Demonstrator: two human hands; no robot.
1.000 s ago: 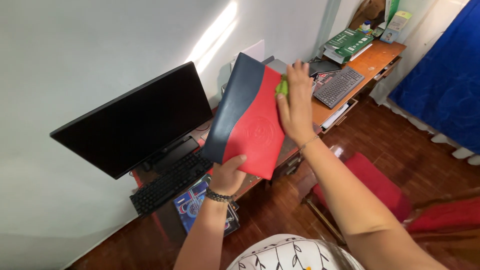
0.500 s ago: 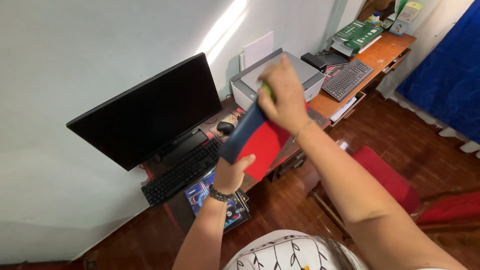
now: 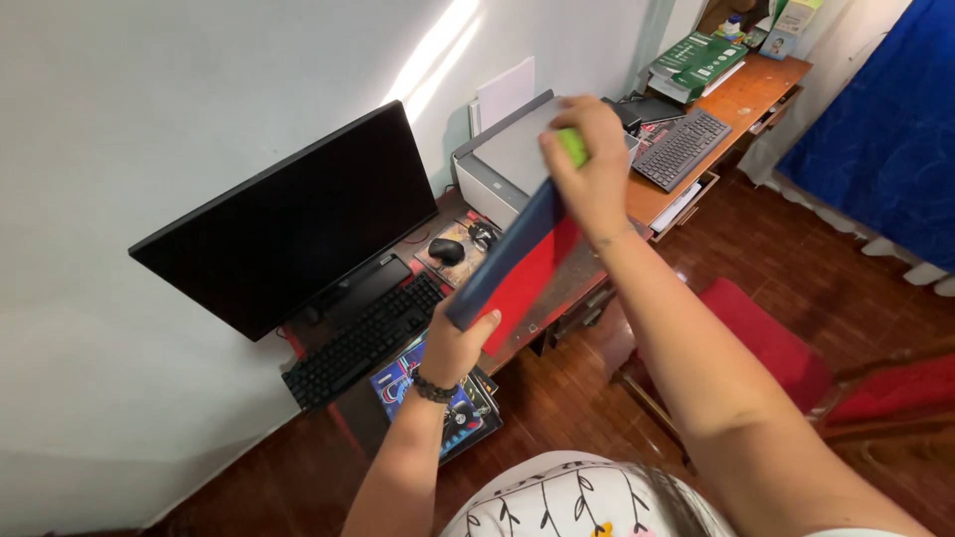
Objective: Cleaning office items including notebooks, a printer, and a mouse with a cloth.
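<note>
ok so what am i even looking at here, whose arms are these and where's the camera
The one picture comes from a camera worn on a person's head, looking down, so both bare arms are that person's own. The left hand grips the lower end of a flat red and dark-blue folder. The right hand presses a small lime-green cloth against the folder's top edge. Below stands a wooden desk with a black monitor, black keyboard and grey printer.
</note>
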